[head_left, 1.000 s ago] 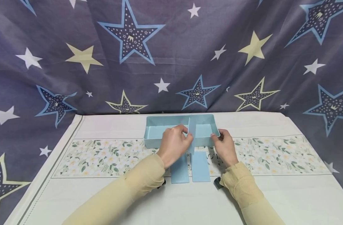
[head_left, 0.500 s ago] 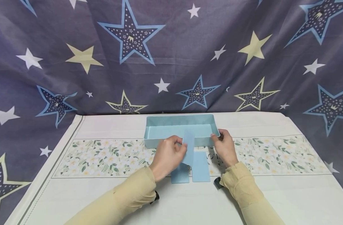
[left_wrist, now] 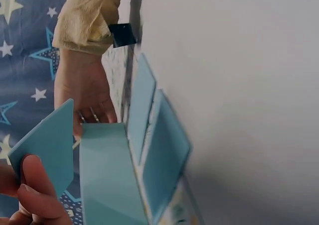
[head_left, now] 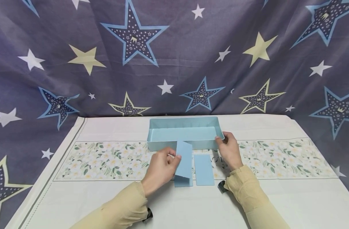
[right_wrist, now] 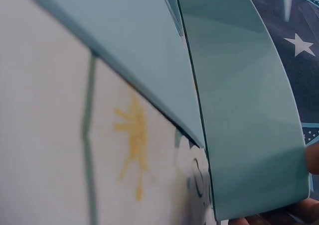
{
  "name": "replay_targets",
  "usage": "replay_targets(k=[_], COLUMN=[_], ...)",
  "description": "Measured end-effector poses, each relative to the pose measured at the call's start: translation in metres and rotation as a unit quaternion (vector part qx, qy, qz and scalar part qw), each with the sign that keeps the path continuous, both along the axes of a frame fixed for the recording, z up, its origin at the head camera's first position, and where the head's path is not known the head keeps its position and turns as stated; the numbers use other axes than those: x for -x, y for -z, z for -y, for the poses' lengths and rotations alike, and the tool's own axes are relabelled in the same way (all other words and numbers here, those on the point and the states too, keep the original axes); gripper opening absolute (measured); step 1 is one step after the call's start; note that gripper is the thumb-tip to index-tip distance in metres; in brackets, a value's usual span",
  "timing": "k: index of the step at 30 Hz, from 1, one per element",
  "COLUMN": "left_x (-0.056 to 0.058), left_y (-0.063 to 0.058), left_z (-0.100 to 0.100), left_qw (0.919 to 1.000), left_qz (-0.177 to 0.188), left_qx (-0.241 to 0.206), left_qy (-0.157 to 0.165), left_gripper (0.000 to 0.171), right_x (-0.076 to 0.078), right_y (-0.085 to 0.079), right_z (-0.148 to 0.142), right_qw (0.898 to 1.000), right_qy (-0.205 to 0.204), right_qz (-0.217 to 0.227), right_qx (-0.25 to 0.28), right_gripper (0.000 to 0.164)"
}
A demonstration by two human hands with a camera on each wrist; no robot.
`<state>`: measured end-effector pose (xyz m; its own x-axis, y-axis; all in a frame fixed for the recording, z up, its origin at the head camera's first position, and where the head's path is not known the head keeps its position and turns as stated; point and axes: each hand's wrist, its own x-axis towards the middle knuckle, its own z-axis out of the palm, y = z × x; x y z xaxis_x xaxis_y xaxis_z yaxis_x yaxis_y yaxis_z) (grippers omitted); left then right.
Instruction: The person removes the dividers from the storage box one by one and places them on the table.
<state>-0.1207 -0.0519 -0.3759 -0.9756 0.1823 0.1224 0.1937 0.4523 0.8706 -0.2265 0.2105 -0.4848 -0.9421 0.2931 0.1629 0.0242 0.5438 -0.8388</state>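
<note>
A long teal box [head_left: 163, 145] with an open top stands near the back of the table. My left hand [head_left: 161, 167] pinches a flat blue panel [head_left: 184, 159] between thumb and fingers, tilted up in front of the box. Under that panel lies a second blue panel [head_left: 183, 183], mostly covered by it. Beside it a third blue panel [head_left: 204, 170] lies flat on the cloth. My right hand [head_left: 230, 151] grips the box's right end, thumb at the rim. In the left wrist view the held panel [left_wrist: 50, 145] stands apart from the box [left_wrist: 109, 175].
A white cloth with a floral band [head_left: 105, 162] covers the table. Behind it hangs a dark curtain [head_left: 174, 70] with a star print. A black band piece [head_left: 147, 215] shows at the left sleeve, another [head_left: 221, 186] at the right.
My left hand has drawn the blue panel out of the box, leftward and toward me, over the left panel on the cloth. The right hand and the box have kept their place.
</note>
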Motion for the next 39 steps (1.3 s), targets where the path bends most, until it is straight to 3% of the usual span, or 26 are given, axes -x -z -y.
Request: replay_targets(k=[4,17,25,39], left_x=[-0.004,-0.016,-0.014,-0.010], left_y=[0.004,0.013,0.024,0.037], left_z=[0.007,0.031,0.045,0.058], left_qw=[0.9989,0.9973,0.9934,0.9895], left_qz=[0.043,0.073,0.109,0.141], left_qx=[-0.019,0.001,-0.026,0.004], left_qy=[0.003,-0.009,-0.022,-0.030], left_gripper=[0.012,0.012,0.017,0.016], right_x=[0.000,0.001,0.001,0.001], right_y=[0.000,0.001,0.001,0.001], right_z=[0.000,-0.002,-0.001,0.000], right_qw=[1.000,1.000,1.000,1.000], right_qy=[0.001,0.002,0.003,0.001], right_qz=[-0.001,0.009,0.007,0.008], right_qx=[-0.001,-0.004,-0.007,-0.007], right_gripper=[0.052,0.054,0.052,0.054])
